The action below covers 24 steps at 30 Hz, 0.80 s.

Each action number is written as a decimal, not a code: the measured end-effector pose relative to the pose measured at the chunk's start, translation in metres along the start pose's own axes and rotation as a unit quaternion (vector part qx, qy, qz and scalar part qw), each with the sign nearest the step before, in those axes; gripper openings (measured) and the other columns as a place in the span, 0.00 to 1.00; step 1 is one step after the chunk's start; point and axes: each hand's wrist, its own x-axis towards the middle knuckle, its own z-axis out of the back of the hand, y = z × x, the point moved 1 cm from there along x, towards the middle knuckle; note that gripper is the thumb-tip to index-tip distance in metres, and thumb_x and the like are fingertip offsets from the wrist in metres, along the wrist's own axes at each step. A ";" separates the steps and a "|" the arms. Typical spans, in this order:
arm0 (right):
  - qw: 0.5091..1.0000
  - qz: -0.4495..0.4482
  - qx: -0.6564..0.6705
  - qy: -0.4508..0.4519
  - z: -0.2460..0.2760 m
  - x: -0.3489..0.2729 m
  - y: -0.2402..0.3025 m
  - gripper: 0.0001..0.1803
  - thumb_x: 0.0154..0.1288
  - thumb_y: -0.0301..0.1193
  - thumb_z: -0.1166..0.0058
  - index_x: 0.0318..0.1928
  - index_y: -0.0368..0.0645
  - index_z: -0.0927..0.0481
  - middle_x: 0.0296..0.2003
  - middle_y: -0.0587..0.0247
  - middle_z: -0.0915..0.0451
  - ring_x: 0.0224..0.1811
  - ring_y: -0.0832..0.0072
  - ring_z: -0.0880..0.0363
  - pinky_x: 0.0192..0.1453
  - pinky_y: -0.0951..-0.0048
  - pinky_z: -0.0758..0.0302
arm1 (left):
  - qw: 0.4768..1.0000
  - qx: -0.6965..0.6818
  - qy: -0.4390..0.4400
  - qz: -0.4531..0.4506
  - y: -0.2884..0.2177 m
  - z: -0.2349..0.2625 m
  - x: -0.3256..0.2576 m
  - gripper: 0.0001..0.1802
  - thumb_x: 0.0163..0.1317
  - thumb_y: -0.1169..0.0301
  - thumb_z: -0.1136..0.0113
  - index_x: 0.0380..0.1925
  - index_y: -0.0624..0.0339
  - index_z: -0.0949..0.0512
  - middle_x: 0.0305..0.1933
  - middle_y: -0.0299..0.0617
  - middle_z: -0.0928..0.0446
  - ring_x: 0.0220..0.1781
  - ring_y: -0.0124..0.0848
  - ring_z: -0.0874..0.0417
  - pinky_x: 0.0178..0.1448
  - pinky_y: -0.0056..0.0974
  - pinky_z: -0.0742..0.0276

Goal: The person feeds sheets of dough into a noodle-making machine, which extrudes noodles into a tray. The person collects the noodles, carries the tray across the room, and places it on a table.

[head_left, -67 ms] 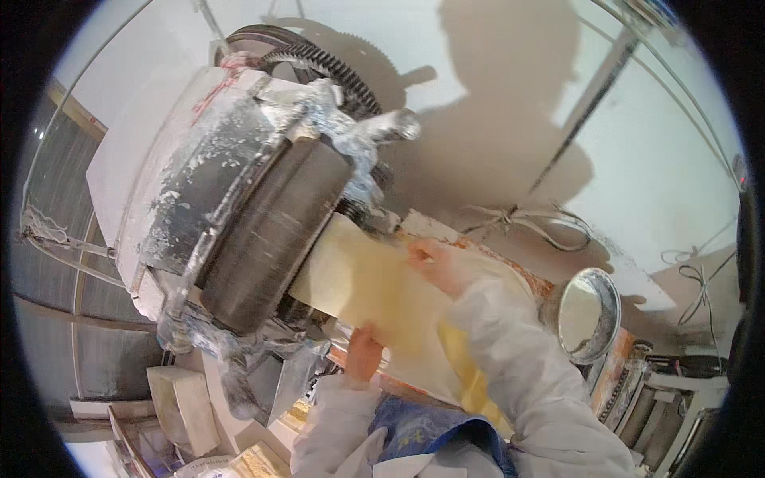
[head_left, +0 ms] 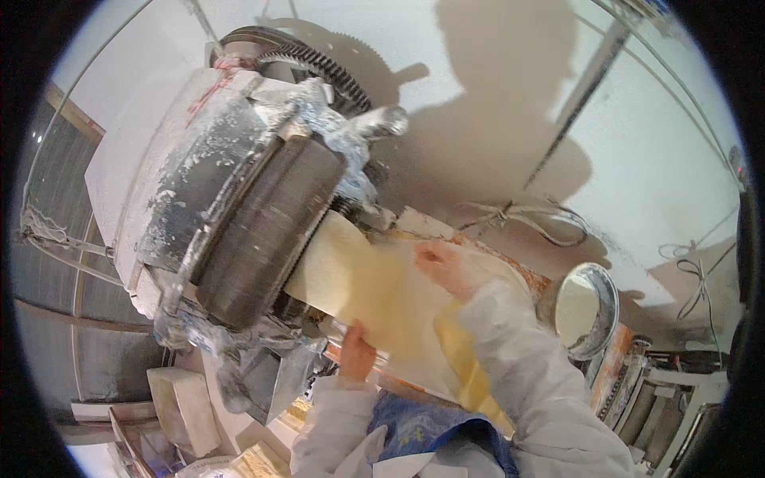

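Note:
A pale yellow dough sheet (head_left: pixel 333 256) comes off the dark metal roller (head_left: pixel 271 231) of a flour-dusted machine on the left. Its middle part is blurred by motion and hangs between my two hands. My left hand (head_left: pixel 358 353) is at the sheet's near edge, fingers raised and apart from the thumb, so it looks open. At the far side my right hand (head_left: pixel 443 268) is curled closed beside the blurred dough; whatever its fingers hold is hidden. A brighter yellow strip (head_left: pixel 462 358) lies under my right forearm, on the pale surface below.
Toothed gears (head_left: pixel 319 68) and a handle (head_left: pixel 382 122) stick out at the machine's far end. To the right stands a round metal container (head_left: pixel 587 311), near a second roller device (head_left: pixel 661 414). A coiled rope (head_left: pixel 526 217) lies along the wall. A cream block (head_left: pixel 183 406) sits at lower left.
My right hand has shifted slightly right, away from the roller. The blurred dough has swung a little between my hands. The whole view has drifted slightly.

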 end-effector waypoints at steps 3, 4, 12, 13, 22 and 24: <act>0.991 -0.068 0.091 -0.065 0.028 -0.070 -0.064 0.16 0.56 0.38 0.52 0.39 0.39 0.26 0.31 0.62 0.25 0.35 0.76 0.29 0.41 0.76 0.32 | 0.983 0.036 -0.177 0.015 0.003 0.027 -0.015 0.15 0.55 0.67 0.51 0.42 0.60 0.33 0.38 0.38 0.29 0.39 0.27 0.28 0.44 0.32 0.30; 0.984 -0.133 0.074 -0.092 0.034 -0.102 -0.095 0.15 0.56 0.38 0.52 0.38 0.39 0.26 0.30 0.64 0.26 0.34 0.79 0.30 0.40 0.77 0.32 | 0.963 0.077 -0.258 0.026 0.007 0.038 -0.023 0.14 0.55 0.67 0.51 0.40 0.60 0.33 0.36 0.38 0.29 0.35 0.27 0.27 0.40 0.32 0.29; 0.879 -0.363 0.246 -0.189 0.021 -0.380 -0.227 0.12 0.55 0.33 0.51 0.30 0.34 0.27 0.21 0.64 0.28 0.22 0.77 0.31 0.25 0.77 0.34 | 0.843 0.537 -0.019 0.020 0.148 0.003 -0.086 0.12 0.58 0.64 0.52 0.36 0.61 0.30 0.28 0.42 0.27 0.27 0.30 0.28 0.31 0.32 0.30; 0.875 -0.383 0.240 -0.174 0.019 -0.396 -0.226 0.12 0.55 0.33 0.51 0.31 0.34 0.27 0.21 0.64 0.28 0.22 0.77 0.31 0.25 0.77 0.34 | 0.791 0.605 0.092 -0.005 0.168 -0.016 -0.089 0.13 0.57 0.63 0.52 0.36 0.61 0.29 0.29 0.45 0.27 0.28 0.34 0.27 0.33 0.36 0.29; 0.837 -0.389 0.332 -0.194 0.014 -0.426 -0.220 0.13 0.56 0.36 0.51 0.32 0.37 0.27 0.25 0.65 0.25 0.25 0.80 0.30 0.31 0.79 0.33 | 0.394 0.777 0.486 -0.074 0.291 -0.109 -0.147 0.17 0.48 0.58 0.45 0.29 0.60 0.29 0.29 0.46 0.30 0.32 0.41 0.26 0.31 0.43 0.30; 0.837 -0.396 0.319 -0.202 0.013 -0.434 -0.222 0.13 0.57 0.36 0.51 0.33 0.37 0.27 0.26 0.65 0.25 0.25 0.80 0.30 0.31 0.79 0.33 | 0.377 0.786 0.484 -0.074 0.300 -0.103 -0.152 0.17 0.46 0.58 0.44 0.29 0.60 0.29 0.30 0.45 0.30 0.34 0.40 0.26 0.30 0.44 0.30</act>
